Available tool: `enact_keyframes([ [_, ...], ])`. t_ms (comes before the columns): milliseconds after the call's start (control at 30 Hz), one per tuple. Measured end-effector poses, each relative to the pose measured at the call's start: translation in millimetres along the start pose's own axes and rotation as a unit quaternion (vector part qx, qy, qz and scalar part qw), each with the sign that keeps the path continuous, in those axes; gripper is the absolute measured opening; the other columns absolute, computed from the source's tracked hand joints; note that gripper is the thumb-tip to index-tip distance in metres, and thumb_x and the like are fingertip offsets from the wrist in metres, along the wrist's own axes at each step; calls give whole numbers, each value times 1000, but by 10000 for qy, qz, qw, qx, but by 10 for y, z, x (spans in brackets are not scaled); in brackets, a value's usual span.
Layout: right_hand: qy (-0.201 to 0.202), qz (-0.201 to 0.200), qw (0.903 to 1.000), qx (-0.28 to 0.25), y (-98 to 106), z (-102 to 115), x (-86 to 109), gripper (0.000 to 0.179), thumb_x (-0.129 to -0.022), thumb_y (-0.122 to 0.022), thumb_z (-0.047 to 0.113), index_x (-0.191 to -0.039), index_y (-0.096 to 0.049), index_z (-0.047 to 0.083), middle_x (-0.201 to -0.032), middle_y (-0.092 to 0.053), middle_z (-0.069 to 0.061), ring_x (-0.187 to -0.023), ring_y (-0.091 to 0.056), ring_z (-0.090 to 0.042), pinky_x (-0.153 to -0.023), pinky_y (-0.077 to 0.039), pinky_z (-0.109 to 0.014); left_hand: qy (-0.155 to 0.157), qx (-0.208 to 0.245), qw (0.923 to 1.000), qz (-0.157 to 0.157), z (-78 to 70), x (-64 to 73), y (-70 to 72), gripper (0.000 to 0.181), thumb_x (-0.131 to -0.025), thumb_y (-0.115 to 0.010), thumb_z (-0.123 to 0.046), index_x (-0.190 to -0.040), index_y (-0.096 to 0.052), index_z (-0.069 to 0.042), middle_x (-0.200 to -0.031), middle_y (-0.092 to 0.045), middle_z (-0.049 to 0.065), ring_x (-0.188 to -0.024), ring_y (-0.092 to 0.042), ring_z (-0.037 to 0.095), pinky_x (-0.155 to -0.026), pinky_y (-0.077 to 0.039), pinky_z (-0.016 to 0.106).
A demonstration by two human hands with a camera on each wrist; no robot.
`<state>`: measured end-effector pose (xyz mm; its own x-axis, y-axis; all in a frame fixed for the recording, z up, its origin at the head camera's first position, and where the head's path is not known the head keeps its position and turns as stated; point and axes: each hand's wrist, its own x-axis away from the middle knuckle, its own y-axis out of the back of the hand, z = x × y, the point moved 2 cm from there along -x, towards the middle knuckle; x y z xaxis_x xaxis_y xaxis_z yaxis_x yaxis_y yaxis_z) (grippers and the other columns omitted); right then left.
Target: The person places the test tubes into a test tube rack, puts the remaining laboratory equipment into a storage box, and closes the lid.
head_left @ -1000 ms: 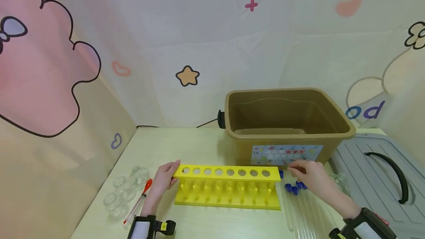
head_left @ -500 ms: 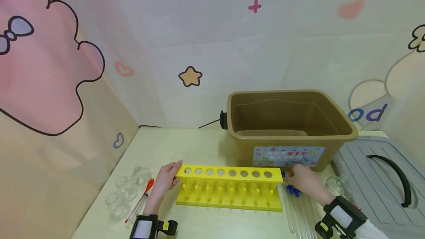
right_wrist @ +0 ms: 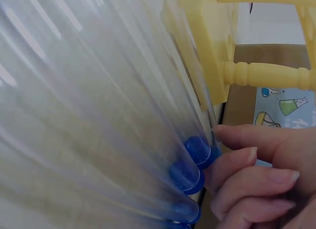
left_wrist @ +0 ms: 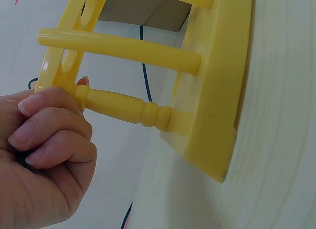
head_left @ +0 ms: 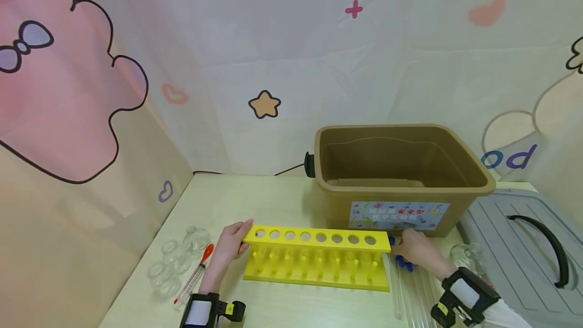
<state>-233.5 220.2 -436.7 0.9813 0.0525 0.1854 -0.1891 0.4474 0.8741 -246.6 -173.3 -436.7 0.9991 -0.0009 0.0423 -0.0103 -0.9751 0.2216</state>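
A yellow test tube rack (head_left: 316,281) stands on the table, a row of round holes along its top bar. My left hand (head_left: 230,244) grips the top bar's left end; in the left wrist view its fingers (left_wrist: 61,140) curl beside the end post. Several clear test tubes (head_left: 419,300) with blue caps (head_left: 404,263) lie right of the rack. My right hand (head_left: 421,252) pinches the test tube closest to the rack near its blue cap (right_wrist: 215,154). The right thumb is hidden in the right wrist view.
A brown bin (head_left: 401,209) stands behind the rack, with a grey lid (head_left: 501,247) at right. Glass bottles (head_left: 164,277), a red-bulbed dropper (head_left: 207,253) and a thermometer-like stick (head_left: 189,285) lie at left. More glassware (head_left: 462,257) sits beside the lid.
My right hand has moved slightly left and down from above the caps and taken hold of the tube by the rack. My left hand keeps its grip. The view has shifted slightly.
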Motion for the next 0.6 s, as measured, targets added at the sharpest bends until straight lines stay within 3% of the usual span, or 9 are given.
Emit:
enact_keyframes([
  [267,224,-31,9966,-791,31,-23,14,38,-83,-59,15,-47,-46,9,-41,-35,4,-36,-33,-9,-40,-26,-22,-7,-139,9999,8,11,-13,-5,39,-92,-50,-37,-82,-54,0,-48,-33,0,-37,-27,10,-36,-22,20],
  [600,355,-284,9932,-1069,299,49,229,23,-88,-54,16,-71,-59,2,-51,-52,-4,-44,-50,-20,-42,-34,-29,-180,-216,9996,-37,8,-3,-5,36,-94,-48,-33,-79,-52,-1,-47,-32,-1,-36,-26,10,-36,-22,20],
])
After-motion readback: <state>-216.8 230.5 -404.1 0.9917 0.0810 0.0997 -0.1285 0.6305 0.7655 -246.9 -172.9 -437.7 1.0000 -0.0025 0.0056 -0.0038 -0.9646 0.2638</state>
